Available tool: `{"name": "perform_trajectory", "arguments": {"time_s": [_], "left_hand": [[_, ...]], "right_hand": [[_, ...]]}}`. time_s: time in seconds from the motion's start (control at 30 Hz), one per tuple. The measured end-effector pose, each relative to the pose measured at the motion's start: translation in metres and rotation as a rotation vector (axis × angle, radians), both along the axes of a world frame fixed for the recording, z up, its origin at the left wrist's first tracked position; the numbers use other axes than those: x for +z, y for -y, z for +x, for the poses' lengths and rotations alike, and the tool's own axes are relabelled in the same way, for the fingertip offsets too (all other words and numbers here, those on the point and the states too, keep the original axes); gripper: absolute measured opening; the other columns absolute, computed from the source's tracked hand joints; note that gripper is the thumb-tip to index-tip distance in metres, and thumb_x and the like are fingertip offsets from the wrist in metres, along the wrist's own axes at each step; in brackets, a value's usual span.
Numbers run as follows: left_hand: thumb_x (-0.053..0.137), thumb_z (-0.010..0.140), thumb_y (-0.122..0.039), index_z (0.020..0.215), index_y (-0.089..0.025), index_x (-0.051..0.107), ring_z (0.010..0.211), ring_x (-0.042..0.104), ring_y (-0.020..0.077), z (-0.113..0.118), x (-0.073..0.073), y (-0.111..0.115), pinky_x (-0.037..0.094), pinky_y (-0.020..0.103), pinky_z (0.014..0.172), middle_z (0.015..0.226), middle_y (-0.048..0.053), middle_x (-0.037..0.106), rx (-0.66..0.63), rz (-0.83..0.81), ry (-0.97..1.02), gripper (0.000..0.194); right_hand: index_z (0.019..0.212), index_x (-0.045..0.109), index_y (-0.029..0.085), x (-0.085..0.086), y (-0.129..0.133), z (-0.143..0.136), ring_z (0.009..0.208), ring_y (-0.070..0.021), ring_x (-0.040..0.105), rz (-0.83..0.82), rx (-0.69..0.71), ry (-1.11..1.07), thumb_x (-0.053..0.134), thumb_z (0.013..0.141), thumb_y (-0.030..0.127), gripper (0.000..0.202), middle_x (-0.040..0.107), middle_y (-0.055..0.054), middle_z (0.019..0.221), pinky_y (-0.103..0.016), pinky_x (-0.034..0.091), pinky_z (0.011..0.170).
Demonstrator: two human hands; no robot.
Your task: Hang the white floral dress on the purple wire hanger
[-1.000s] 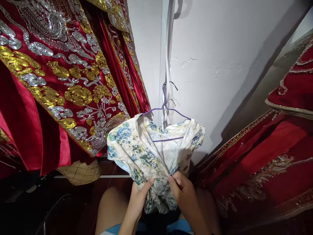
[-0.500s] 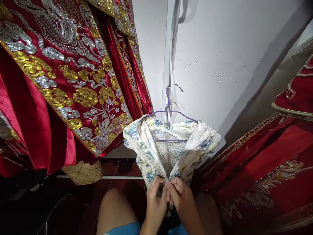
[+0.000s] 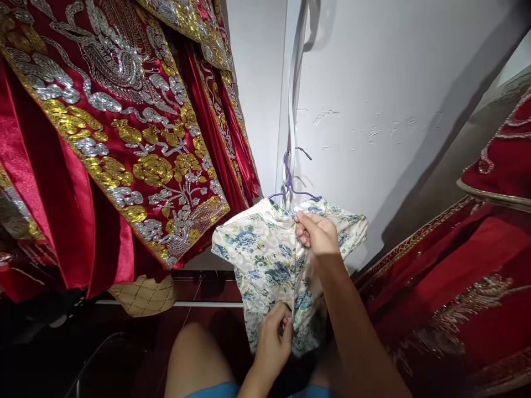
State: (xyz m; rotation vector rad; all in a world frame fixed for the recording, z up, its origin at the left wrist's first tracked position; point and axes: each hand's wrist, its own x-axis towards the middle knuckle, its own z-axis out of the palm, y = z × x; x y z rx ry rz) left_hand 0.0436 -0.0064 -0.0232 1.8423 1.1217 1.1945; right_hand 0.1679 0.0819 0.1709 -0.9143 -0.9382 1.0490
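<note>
A white short-sleeved garment (image 3: 261, 249) with blue and yellow flowers hangs on a purple wire hanger (image 3: 289, 179). Its front edges meet along a line down the middle, up to the collar. At the top of that line my right hand (image 3: 317, 232) pinches the front just below the collar; whether a zipper pull is between the fingers is too small to tell. My left hand (image 3: 274, 334) is closed on the cloth beside the line, near the lower part of the garment.
A red costume with gold and silver embroidery (image 3: 153, 166) hangs at the left. More red beaded cloth (image 3: 468, 271) is on the right. Behind the hanger stand a white pole (image 3: 292, 110) and a pale wall (image 3: 365, 72). A tan quilted object (image 3: 145, 296) lies low on the left.
My right hand has moved up from beside my left hand to the collar. The garment's front, spread open before, is now drawn together. My left hand is slightly lower.
</note>
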Motion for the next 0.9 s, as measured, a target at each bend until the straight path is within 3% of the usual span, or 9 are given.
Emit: {"name": "perform_trajectory", "arguments": {"time_s": [0.07, 0.13, 0.2, 0.33, 0.4, 0.47, 0.67, 0.83, 0.9], "left_hand": [[0.049, 0.095, -0.027, 0.073, -0.019, 0.048, 0.069, 0.052, 0.0164, -0.004, 0.004, -0.003, 0.038, 0.026, 0.063, 0.074, 0.003, 0.053, -0.027, -0.013, -0.009, 0.024], [0.054, 0.093, -0.025, 0.076, -0.018, 0.054, 0.072, 0.055, 0.0170, -0.010, 0.022, -0.010, 0.042, 0.026, 0.066, 0.076, 0.004, 0.057, -0.030, 0.003, -0.005, 0.018], [0.057, 0.093, -0.024, 0.092, -0.018, 0.061, 0.080, 0.060, 0.0181, -0.016, 0.054, -0.022, 0.046, 0.028, 0.073, 0.084, 0.005, 0.063, 0.001, 0.085, 0.034, 0.007], [0.052, 0.098, -0.023, 0.133, -0.022, 0.055, 0.085, 0.062, 0.0175, -0.024, 0.142, -0.058, 0.048, 0.030, 0.082, 0.095, 0.006, 0.067, 0.089, 0.424, 0.071, 0.036], [0.050, 0.099, -0.024, 0.132, -0.023, 0.058, 0.089, 0.061, 0.0182, -0.025, 0.179, -0.076, 0.047, 0.031, 0.083, 0.100, 0.006, 0.066, 0.072, 0.531, -0.044, 0.034], [0.049, 0.099, -0.024, 0.113, -0.020, 0.067, 0.089, 0.061, 0.0184, -0.023, 0.201, -0.088, 0.047, 0.030, 0.081, 0.097, 0.006, 0.067, 0.021, 0.603, -0.150, 0.022], [0.056, 0.097, -0.023, 0.089, -0.017, 0.064, 0.081, 0.060, 0.0155, -0.017, 0.217, -0.084, 0.045, 0.027, 0.075, 0.085, 0.002, 0.065, 0.092, 0.710, -0.084, 0.012], [0.060, 0.092, -0.017, 0.085, -0.015, 0.062, 0.073, 0.053, 0.0105, -0.052, 0.226, -0.103, 0.043, 0.024, 0.073, 0.078, -0.001, 0.059, 0.264, 0.619, 0.370, 0.007], [0.056, 0.091, -0.011, 0.080, -0.013, 0.056, 0.068, 0.049, 0.0083, -0.075, 0.225, -0.119, 0.044, 0.024, 0.074, 0.073, -0.002, 0.053, 0.289, 0.473, 0.621, 0.011]], "right_hand": [[0.076, 0.063, 0.016, 0.001, 0.000, 0.001, 0.039, -0.0059, 0.038, 0.008, -0.006, -0.019, 0.078, 0.070, 0.051, 0.039, 0.053, 0.004, 0.051, -0.020, 0.026, 0.036], [0.078, 0.063, 0.016, -0.002, 0.004, 0.001, 0.039, -0.0062, 0.039, 0.003, 0.007, -0.016, 0.078, 0.069, 0.053, 0.041, 0.052, 0.005, 0.050, -0.020, 0.027, 0.036], [0.078, 0.062, 0.017, -0.005, 0.010, 0.000, 0.040, -0.0065, 0.039, 0.005, 0.030, 0.009, 0.077, 0.070, 0.053, 0.040, 0.052, 0.005, 0.050, -0.020, 0.028, 0.037], [0.075, 0.060, 0.018, -0.002, 0.023, -0.004, 0.042, -0.0070, 0.041, 0.075, 0.052, 0.109, 0.072, 0.078, 0.049, 0.034, 0.053, 0.004, 0.050, -0.020, 0.031, 0.041], [0.073, 0.059, 0.018, 0.004, 0.028, -0.005, 0.044, -0.0079, 0.043, 0.113, 0.036, 0.170, 0.069, 0.082, 0.046, 0.031, 0.054, 0.004, 0.051, -0.021, 0.033, 0.043], [0.073, 0.059, 0.019, 0.008, 0.030, -0.005, 0.045, -0.0087, 0.044, 0.142, 0.012, 0.209, 0.067, 0.084, 0.044, 0.029, 0.054, 0.003, 0.051, -0.021, 0.034, 0.044], [0.074, 0.057, 0.019, -0.013, 0.016, 0.001, 0.043, -0.0090, 0.043, 0.122, -0.018, 0.282, 0.065, 0.082, 0.041, 0.025, 0.053, 0.005, 0.049, -0.022, 0.031, 0.044], [0.061, 0.052, 0.021, -0.048, 0.020, 0.005, 0.040, -0.0089, 0.037, -0.032, -0.004, 0.408, 0.062, 0.082, 0.036, 0.028, 0.050, 0.005, 0.044, -0.024, 0.030, 0.043], [0.058, 0.052, 0.021, -0.057, 0.026, 0.006, 0.039, -0.0088, 0.035, -0.062, 0.001, 0.443, 0.062, 0.082, 0.036, 0.030, 0.048, 0.005, 0.042, -0.024, 0.029, 0.043]]}}
